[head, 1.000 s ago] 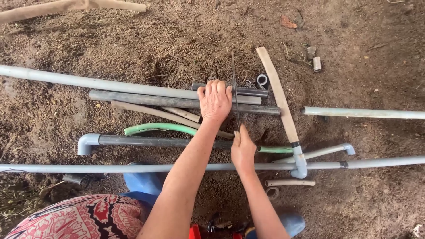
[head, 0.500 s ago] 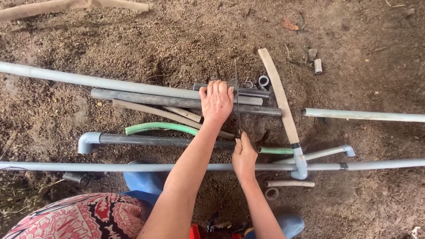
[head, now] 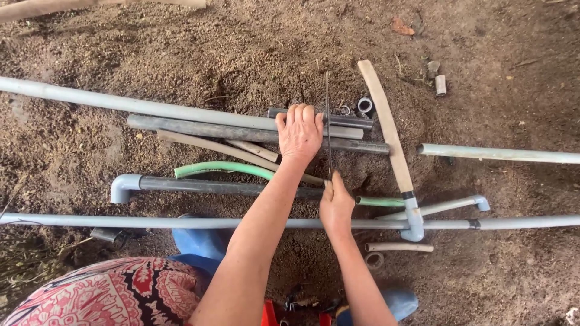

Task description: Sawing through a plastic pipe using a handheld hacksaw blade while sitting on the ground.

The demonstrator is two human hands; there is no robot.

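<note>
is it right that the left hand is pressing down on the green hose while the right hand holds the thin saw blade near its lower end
Not quite. In the head view the left hand presses on the grey pipes, not the green hose, which lies nearer the person, beside the forearm. The rest holds: the right hand grips the thin saw blade near its lower end.

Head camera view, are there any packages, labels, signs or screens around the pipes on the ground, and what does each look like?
None in view: no package, label, sign or screen.
Only bare things lie on the dirt: grey pipes, a green hose and a pale wooden stick.
</note>
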